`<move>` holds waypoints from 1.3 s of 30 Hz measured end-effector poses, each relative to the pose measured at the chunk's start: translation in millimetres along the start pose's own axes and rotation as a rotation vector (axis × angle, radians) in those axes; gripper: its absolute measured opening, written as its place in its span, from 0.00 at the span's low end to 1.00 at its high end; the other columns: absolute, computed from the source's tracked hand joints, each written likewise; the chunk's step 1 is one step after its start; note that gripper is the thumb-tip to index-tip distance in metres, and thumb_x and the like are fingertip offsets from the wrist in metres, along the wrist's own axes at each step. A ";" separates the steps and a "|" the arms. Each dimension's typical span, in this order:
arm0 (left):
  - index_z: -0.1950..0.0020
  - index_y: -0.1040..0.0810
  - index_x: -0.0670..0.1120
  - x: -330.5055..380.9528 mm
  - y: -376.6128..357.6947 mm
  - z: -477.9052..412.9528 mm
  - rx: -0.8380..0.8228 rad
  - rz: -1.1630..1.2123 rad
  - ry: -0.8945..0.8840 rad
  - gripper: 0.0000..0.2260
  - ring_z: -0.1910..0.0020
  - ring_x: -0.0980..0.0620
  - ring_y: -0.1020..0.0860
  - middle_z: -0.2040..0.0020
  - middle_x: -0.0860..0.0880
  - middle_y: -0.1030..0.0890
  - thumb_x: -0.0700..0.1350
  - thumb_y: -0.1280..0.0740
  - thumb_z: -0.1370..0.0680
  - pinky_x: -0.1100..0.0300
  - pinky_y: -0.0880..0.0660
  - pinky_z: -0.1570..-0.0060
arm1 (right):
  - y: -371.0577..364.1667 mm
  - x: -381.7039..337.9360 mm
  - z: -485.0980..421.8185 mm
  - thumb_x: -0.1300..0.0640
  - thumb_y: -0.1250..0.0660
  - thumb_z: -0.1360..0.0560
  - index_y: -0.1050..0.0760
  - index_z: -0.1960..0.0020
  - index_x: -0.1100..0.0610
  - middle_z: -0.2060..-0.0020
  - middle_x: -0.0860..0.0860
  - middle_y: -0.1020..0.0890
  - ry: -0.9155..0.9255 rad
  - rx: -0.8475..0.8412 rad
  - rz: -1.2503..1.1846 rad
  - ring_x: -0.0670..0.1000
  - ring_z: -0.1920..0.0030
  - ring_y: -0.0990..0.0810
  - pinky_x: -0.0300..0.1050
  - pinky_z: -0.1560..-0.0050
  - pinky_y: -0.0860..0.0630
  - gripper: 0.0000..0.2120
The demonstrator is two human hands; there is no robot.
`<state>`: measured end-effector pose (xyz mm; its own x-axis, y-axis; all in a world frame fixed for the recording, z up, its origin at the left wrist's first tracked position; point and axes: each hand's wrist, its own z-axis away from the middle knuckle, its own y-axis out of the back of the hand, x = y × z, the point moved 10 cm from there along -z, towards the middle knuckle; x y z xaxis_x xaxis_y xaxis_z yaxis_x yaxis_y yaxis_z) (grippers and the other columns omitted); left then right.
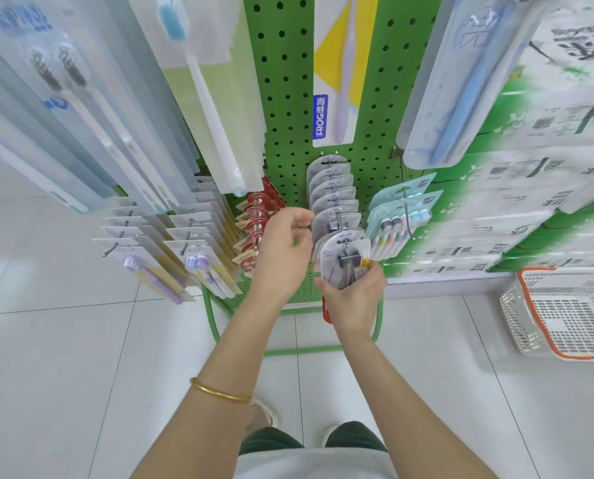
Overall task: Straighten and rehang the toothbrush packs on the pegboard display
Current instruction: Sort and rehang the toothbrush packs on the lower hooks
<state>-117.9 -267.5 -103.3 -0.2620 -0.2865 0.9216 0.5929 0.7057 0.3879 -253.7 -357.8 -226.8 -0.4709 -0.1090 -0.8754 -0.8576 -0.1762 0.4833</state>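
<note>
- A row of grey toothbrush packs [333,202] is seen hung at the lower centre of the green pegboard [285,98].
- The front packs [343,252] of that row are fanned and tilted. Their lower part is gripped from below by the right hand [354,295], with the fingers curled round them.
- The left hand [283,243] is held at the row's left edge, thumb and fingers curled together. Whether a pack is pinched cannot be told.
- Red packs [259,219] are hung just left of that hand.
- A white basket [564,316], orange-rimmed, is noted on the tiled floor [64,340], well apart to the right.
</note>
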 end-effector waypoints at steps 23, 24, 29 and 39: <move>0.45 0.19 0.43 27.5 -42.6 -61.1 -0.057 -0.764 -0.244 0.09 0.46 0.43 0.27 0.47 0.43 0.24 0.42 0.37 0.21 0.53 0.28 0.55 | 36.7 -32.9 2.9 0.69 0.31 0.30 0.36 0.34 0.66 0.39 0.59 0.30 0.194 0.066 -0.001 0.55 0.37 0.33 0.41 0.38 0.35 0.27; 0.47 0.19 0.43 28.0 -43.9 -61.9 -0.054 -0.768 -0.245 0.08 0.47 0.44 0.27 0.48 0.43 0.24 0.41 0.37 0.21 0.54 0.29 0.57 | 40.3 -36.1 1.7 0.69 0.32 0.30 0.35 0.34 0.66 0.39 0.59 0.30 0.208 0.074 0.001 0.55 0.37 0.33 0.39 0.38 0.36 0.26; 0.51 0.20 0.43 26.2 -43.1 -62.4 -0.030 -0.774 -0.244 0.07 0.49 0.44 0.28 0.50 0.44 0.24 0.38 0.38 0.22 0.55 0.32 0.58 | 48.0 -48.1 -2.6 0.70 0.33 0.30 0.35 0.34 0.66 0.39 0.60 0.30 0.261 0.059 0.006 0.56 0.37 0.33 0.37 0.37 0.39 0.25; 0.52 0.22 0.42 19.9 -19.6 -44.3 0.122 -0.871 -0.260 0.05 0.51 0.44 0.30 0.51 0.43 0.25 0.38 0.38 0.22 0.54 0.36 0.55 | 47.9 -54.0 1.5 0.70 0.33 0.31 0.34 0.36 0.65 0.41 0.59 0.29 0.282 0.016 0.002 0.56 0.39 0.32 0.33 0.40 0.42 0.25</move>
<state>-101.0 -315.8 -91.9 -0.7508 -0.6047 0.2658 0.0247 0.3764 0.9261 -269.7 -358.9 -156.4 -0.3979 -0.3777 -0.8361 -0.8610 -0.1610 0.4825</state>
